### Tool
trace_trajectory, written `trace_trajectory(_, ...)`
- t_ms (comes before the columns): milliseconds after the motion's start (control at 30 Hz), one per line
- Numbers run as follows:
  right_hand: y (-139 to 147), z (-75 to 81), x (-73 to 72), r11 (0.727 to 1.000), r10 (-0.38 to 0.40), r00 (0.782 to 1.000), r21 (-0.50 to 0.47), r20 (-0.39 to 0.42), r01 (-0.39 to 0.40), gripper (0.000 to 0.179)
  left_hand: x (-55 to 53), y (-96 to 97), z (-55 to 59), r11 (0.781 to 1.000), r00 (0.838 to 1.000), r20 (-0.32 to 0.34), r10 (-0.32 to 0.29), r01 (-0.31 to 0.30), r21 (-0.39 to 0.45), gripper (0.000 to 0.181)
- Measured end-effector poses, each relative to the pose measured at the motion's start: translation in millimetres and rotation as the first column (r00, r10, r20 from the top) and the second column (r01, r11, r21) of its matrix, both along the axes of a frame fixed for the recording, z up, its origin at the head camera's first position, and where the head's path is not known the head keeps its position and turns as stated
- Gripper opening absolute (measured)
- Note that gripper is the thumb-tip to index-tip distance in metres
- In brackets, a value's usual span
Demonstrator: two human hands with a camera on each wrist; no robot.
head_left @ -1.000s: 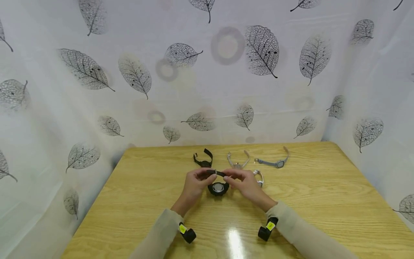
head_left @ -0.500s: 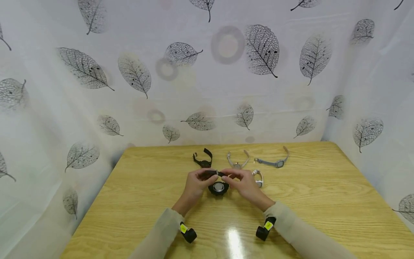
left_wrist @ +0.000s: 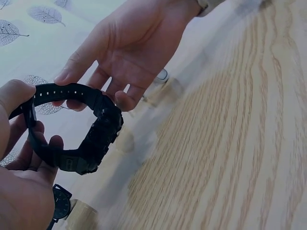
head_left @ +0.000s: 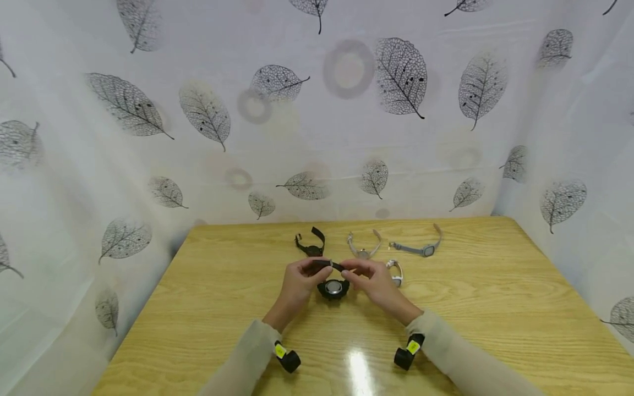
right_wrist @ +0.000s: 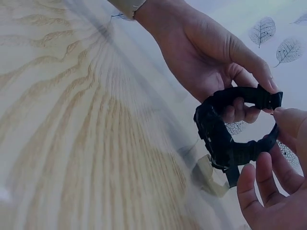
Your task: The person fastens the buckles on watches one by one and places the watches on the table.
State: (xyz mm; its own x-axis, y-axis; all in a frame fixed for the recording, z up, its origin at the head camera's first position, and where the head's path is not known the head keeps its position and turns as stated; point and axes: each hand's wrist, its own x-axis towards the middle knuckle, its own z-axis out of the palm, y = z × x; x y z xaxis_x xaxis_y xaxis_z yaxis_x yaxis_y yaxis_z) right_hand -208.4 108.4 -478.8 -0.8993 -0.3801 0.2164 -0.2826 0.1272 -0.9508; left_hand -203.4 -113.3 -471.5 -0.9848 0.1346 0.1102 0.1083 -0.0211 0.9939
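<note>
A chunky black wristwatch (head_left: pixel 333 288) is held up over the table by both hands, its strap bent round into a loop. The metal back of its case faces up in the head view. My left hand (head_left: pixel 299 278) pinches one strap end near the buckle, thumb on top. My right hand (head_left: pixel 372 278) holds the other strap part, thumb against it. A row of holes shows along the strap (left_wrist: pixel 62 91) in the left wrist view. The two strap ends overlap between the fingertips. From the right wrist, the case (right_wrist: pixel 213 136) hangs to the left, away from the fingers.
Behind the hands lie a black watch (head_left: pixel 313 251), a pale-strapped watch (head_left: pixel 364 254) and a grey-blue watch (head_left: pixel 428 251). A white watch (head_left: pixel 397 281) stands just past my right hand. The wooden table (head_left: pixel 213 308) meets a leaf-print curtain (head_left: pixel 337 137) at the back.
Both hands stay at nearly the same place, holding the black wristwatch. Only slight shifts of the fingers and strap show; the other watches have not moved.
</note>
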Motion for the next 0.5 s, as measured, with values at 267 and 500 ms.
trace_trajectory(267,-3.4,-0.1,-0.5,1.000,-0.012,1.000,0.011,0.015,0.012,0.030,-0.1,-0.3,1.5,1.000,1.000,0.011,-0.013,0.013,0.005,0.030)
trace_trajectory(500,-5.3,-1.0,-0.4,1.000,-0.014,0.999,-0.003,0.034,0.014,0.032,1.7,1.0,1.4,1.000,1.000,0.010,0.001,-0.001,0.016,0.028)
